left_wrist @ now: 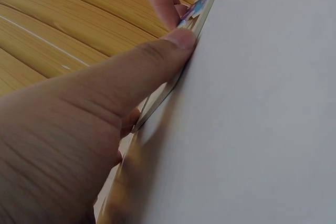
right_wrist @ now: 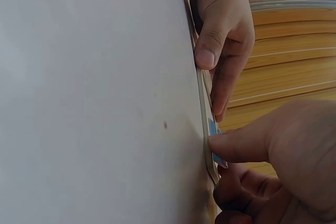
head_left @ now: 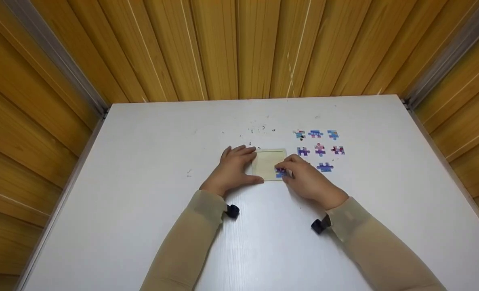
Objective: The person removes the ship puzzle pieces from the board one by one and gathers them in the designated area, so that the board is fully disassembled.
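A small pale wooden puzzle tray with a low rim lies flat on the table. My left hand holds it from the left, the thumb on its front edge and the fingers by its back left corner. Thumb and fingers of my right hand pinch a blue and purple jigsaw piece at the tray's front right corner. In the right wrist view, the thumb partly covers this piece, which overlaps the tray rim. The rest of the tray's inside shows bare wood.
To the right, several loose jigsaw pieces lie in rough rows on the white table. Small dark specks dot the surface behind the tray. Wood-patterned panels rise along the table's back and sides.
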Tool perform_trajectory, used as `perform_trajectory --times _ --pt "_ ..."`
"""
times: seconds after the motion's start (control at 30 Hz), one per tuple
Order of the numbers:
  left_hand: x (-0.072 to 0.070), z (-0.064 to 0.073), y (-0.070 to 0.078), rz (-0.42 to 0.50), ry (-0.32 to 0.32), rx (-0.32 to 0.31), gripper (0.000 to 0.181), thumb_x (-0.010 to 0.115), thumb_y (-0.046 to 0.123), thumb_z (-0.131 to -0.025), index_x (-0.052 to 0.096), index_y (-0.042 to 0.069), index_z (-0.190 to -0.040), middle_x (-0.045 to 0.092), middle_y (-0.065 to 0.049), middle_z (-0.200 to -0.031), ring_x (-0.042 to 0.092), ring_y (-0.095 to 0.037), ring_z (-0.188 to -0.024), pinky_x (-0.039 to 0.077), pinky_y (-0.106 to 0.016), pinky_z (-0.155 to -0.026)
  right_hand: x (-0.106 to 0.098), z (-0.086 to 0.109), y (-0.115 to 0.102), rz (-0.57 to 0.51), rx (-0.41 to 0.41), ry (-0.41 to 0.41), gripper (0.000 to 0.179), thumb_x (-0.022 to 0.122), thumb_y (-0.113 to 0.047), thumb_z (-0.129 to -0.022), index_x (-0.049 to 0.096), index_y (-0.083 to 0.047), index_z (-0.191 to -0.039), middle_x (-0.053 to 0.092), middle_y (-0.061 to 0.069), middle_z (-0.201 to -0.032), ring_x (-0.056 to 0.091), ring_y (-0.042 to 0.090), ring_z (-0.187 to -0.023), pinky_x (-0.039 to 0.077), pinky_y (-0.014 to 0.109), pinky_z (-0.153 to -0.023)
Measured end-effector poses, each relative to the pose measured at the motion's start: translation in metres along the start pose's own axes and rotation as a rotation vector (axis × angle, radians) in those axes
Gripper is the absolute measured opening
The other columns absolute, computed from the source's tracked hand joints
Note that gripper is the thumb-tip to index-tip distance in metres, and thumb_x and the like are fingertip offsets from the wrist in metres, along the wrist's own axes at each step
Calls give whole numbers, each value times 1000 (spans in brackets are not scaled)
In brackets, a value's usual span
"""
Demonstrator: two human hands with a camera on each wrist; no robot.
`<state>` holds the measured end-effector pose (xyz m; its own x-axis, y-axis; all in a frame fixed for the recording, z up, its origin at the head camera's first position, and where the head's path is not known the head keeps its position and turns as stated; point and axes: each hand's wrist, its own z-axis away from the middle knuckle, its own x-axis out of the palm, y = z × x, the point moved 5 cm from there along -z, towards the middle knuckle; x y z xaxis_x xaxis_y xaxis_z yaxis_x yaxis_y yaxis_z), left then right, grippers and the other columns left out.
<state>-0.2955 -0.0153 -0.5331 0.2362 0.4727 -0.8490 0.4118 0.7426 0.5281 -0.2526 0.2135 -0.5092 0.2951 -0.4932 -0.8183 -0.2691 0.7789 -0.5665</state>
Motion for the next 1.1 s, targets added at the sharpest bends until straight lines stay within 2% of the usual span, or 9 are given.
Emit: perform_trajectory --times 0.67,1.1 --pt "-1 1 1 6 3 -9 98 91 62 -90 55 16 -169 48 3 -180 31 -27 -175 6 -55 -146 2 1 1 29 10 -24 44 64 -10 -114 68 -13 -158 58 14 -148 62 32 -128 55 56 -113" --pt "0 1 1 12 -3 -21 98 92 61 -90 55 16 -169 48 2 -180 29 -27 -176 5 -55 -146 -3 3 3 50 12 -44 42 64 -14 -115 69 -15 -157 60 10 -150 65 30 -133 54 58 -122"
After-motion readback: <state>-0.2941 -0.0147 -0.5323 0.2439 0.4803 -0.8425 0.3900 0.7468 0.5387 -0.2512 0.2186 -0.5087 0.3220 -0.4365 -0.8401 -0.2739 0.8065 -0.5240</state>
